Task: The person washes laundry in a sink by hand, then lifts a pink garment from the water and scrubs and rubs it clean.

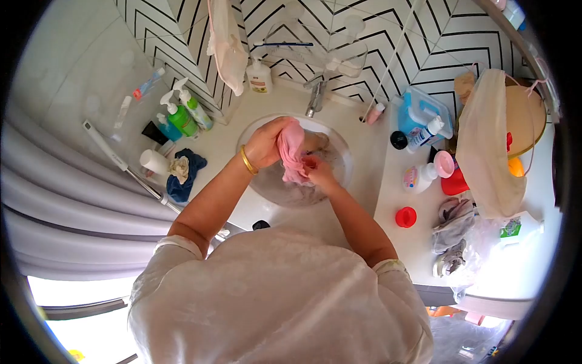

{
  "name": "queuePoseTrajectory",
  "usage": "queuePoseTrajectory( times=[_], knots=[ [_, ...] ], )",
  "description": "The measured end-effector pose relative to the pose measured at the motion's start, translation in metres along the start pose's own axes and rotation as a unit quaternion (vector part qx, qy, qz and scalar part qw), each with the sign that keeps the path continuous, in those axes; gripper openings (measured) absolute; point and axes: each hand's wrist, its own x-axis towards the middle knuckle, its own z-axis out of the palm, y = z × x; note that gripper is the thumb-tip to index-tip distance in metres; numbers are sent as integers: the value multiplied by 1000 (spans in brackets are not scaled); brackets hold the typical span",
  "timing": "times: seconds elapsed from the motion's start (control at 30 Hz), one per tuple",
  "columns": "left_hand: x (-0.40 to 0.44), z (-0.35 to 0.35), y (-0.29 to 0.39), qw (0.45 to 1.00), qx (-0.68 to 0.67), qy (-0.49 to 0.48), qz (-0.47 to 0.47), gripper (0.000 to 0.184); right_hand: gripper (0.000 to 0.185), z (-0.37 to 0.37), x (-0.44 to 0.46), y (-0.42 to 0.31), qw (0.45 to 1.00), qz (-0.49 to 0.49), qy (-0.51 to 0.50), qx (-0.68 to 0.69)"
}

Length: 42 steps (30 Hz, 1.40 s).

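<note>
A pink cloth (291, 145) hangs bunched between my hands over a round white sink (347, 159) holding cloudy water. My left hand (265, 144), with a gold bangle at the wrist, is closed round the cloth's upper part. Lower down, my right hand (321, 174) has its fingers closed on the cloth's right edge. Behind the hands, a tan item (315, 141) lies in the sink below the metal faucet (316, 97).
A white pump bottle (259, 77) stands behind the sink. Green bottles (182, 119) and a dark blue cloth (187, 176) are at the left. On the right counter are a blue container (424, 109), a red cap (406, 216), bottles and grey cloths (453, 221).
</note>
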Motion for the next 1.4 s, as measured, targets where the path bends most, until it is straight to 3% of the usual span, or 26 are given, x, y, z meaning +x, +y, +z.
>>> queuePoseTrajectory(
  times=[0.13,0.2,0.27,0.33,0.4,0.57,0.67,0.77,0.87,0.97,1.07,1.17,1.2,1.3,1.37,1.4],
  knots=[
    [-6,-9,-1,997,46,-31,49,20,21,27,25,66,985,-79,-60,143],
    [-6,-14,2,996,19,-9,91,22,20,24,15,49,992,-76,-59,81],
    [-8,-20,13,993,4,-14,116,24,20,3,-15,-16,990,-60,-50,-113],
    [-7,-21,23,990,-13,-16,139,26,20,5,-15,9,966,-160,27,-202],
    [-11,-16,32,988,-26,-15,154,27,19,10,-33,-6,944,-208,20,-254],
    [-7,-5,38,984,-48,-11,169,30,19,-8,-61,-66,944,-126,-135,-275],
    [-6,-4,38,985,-41,-40,161,32,20,-11,-50,-90,990,-89,75,-74],
    [-9,6,33,989,-62,-56,120,33,21,-9,-31,-108,921,-289,257,-53],
    [-13,13,33,989,-45,-61,126,33,27,-7,-13,-79,973,-156,166,-43],
    [-17,2,42,986,-36,-33,162,30,29,-27,-6,-71,982,-71,154,-89],
    [-23,-30,48,987,-13,24,161,27,24,-49,-11,-90,977,31,144,151],
    [-14,-87,38,988,14,92,126,28,23,-61,5,-71,935,48,120,330],
    [-12,-97,34,986,21,118,113,29,21,-63,0,-84,937,22,109,330],
    [-8,-107,14,911,274,307,-27,39,23,-63,-5,-112,912,12,79,403],
    [-10,-95,-7,874,379,303,40,58,21,-63,-11,-127,905,4,50,423],
    [-7,-96,-18,850,461,236,96,67,21,-62,-13,-131,901,0,35,433]
  ],
)
